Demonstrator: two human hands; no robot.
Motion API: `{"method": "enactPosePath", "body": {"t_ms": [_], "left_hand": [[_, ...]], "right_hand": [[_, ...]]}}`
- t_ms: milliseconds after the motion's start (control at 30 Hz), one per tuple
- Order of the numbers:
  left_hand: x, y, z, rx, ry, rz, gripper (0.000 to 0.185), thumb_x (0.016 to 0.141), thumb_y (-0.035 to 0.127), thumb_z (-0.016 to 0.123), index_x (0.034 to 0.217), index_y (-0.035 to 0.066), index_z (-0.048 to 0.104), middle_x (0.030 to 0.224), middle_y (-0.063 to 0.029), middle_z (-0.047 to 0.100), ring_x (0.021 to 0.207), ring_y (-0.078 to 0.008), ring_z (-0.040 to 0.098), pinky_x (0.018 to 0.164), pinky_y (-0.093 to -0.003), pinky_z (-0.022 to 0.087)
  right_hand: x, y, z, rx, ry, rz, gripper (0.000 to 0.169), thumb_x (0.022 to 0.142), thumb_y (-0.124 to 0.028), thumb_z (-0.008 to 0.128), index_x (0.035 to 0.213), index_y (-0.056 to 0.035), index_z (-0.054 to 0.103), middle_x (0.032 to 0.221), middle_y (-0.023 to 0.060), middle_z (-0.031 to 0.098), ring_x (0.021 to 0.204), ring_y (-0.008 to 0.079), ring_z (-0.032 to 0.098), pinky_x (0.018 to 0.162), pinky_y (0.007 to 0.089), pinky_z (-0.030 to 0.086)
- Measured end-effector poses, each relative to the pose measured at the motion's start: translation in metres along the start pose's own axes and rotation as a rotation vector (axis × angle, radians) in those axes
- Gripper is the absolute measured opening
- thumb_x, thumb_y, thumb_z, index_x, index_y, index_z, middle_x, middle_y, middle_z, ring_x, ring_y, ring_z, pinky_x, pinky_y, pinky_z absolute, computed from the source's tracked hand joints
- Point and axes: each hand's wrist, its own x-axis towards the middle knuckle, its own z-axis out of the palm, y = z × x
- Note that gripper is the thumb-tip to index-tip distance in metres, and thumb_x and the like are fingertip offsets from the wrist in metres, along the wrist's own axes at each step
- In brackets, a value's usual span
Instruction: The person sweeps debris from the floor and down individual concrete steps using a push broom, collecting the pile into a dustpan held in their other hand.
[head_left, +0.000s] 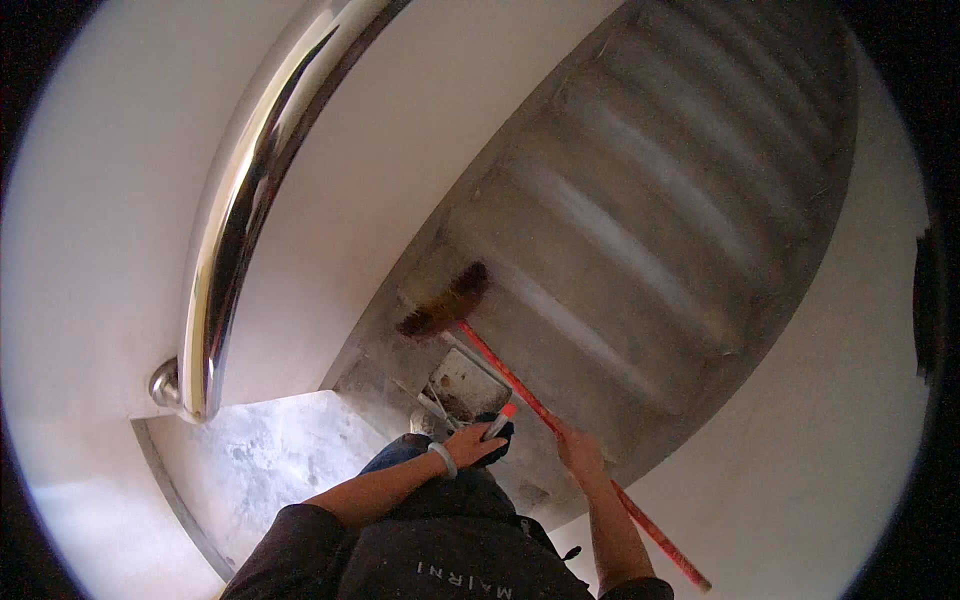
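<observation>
My right hand (581, 454) is wrapped around the red stick (517, 382) of a push broom. The broom's dark, yellowish bristle head (444, 301) rests on a dusty grey step, up and left of that hand. My left hand (474, 444), with a pale band at the wrist, grips a light handle (496, 426) with a red tip. Just beyond it a dirty, pale dustpan (469, 384) lies below the broom head, holding some dark debris. The handle seems to belong to the dustpan, though the join is hidden.
A flight of grey, dusty stairs (600, 225) stretches toward the upper right between white walls. On the left wall runs a polished metal handrail (244, 187) with a round bracket (165, 384). A bright, smudged landing (285, 450) lies at lower left. One shoe (422, 422) shows beside the dustpan.
</observation>
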Motion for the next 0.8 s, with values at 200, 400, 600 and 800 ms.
{"method": "enactPosePath", "body": {"t_ms": [200,400,600,800], "left_hand": [[0.021,0.001,0.017,0.074,-0.032,-0.063,0.057,0.084,0.054,0.048,0.097,0.0,0.055,0.082,-0.0199,0.058,0.076,-0.0325,0.056,0.069,-0.0433,0.043],[0.022,-0.01,0.025,0.015,-0.011,-0.069,0.055,0.084,0.054,0.049,0.094,0.0,0.054,0.078,-0.0195,0.056,0.074,-0.0325,0.055,0.067,-0.0426,0.042],[0.021,0.025,0.014,0.092,0.037,-0.146,0.048,0.084,0.046,0.054,0.099,0.0,0.055,0.085,-0.0203,0.057,0.08,-0.0346,0.056,0.07,-0.0419,0.043],[0.026,0.029,0.019,0.007,0.056,-0.134,0.046,0.084,0.043,0.056,0.102,0.001,0.054,0.075,-0.0159,0.059,0.07,-0.0254,0.056,0.065,-0.0382,0.043]], "right_hand": [[0.1,-0.054,-0.051,-0.089,0.08,-0.095,0.033,0.09,-0.019,0.042,0.122,-0.0184,0.049,0.095,0.0214,0.06,0.088,0.0354,0.059,0.078,0.0448,0.046],[0.111,-0.035,-0.055,-0.11,0.003,-0.003,0.037,0.089,-0.018,0.037,0.125,-0.0223,0.046,0.1,0.0218,0.059,0.092,0.0353,0.059,0.081,0.0458,0.045],[0.005,0.009,-0.016,0.054,-0.037,0.19,0.039,0.089,-0.018,0.038,0.127,-0.0234,0.044,0.092,0.0227,0.061,0.085,0.0374,0.06,0.076,0.0469,0.046],[-0.102,0.065,0.064,0.204,-0.075,0.287,0.049,0.088,-0.017,0.042,0.135,-0.0225,0.029,0.085,0.0238,0.061,0.078,0.0404,0.06,0.069,0.0503,0.046]]}}
